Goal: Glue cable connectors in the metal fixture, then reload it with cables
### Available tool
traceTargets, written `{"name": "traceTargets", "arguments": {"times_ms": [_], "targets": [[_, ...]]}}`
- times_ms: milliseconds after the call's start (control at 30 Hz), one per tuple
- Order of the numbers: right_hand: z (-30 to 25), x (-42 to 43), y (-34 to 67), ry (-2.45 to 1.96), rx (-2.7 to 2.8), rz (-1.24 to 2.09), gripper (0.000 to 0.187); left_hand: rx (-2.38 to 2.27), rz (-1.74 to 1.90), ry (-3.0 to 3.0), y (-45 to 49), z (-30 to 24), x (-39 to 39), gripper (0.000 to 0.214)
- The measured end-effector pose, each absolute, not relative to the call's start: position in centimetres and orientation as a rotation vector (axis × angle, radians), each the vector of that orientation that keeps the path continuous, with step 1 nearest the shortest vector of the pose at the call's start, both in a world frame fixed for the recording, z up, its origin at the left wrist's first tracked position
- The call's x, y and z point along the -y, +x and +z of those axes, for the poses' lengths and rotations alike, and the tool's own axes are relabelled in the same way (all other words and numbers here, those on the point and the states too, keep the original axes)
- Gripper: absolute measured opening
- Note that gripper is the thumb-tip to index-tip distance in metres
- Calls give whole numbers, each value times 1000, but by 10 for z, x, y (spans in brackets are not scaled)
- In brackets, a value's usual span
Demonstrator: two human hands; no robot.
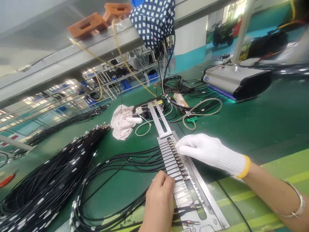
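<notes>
A slotted metal fixture [182, 195] lies lengthwise before me, with black cables [135, 154] laid across it in its slots. Their copper-coloured tips [177, 157] line up along the middle opening. My left hand [159, 196], bare, has its fingers curled down on a black cable at the fixture's left edge. In a white glove with a yellow cuff, my right hand [207, 149] pinches thumb and fingers together at the upper cable tips; whatever is between them is hidden. Several more cables rest loosely across the near end of the fixture.
A thick bundle of black cables [55, 174] covers the left of the green table. Farther back lie a pinkish cloth [122, 122], a green-handled tool [192, 119] and a grey lamp box [235, 79] glowing underneath. An overhead beam carries orange blocks [88, 25].
</notes>
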State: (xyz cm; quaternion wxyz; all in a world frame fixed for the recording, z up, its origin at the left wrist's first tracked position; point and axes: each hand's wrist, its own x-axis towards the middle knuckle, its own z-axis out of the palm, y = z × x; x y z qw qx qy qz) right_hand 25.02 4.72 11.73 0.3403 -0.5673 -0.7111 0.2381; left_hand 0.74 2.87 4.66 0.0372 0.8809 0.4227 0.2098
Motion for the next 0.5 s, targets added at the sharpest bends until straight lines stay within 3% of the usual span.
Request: {"name": "traceTargets", "arguments": {"times_ms": [500], "targets": [[119,-44,247,-1473,1933,561,33,-1228,643,2373,13,57,-33,20]]}}
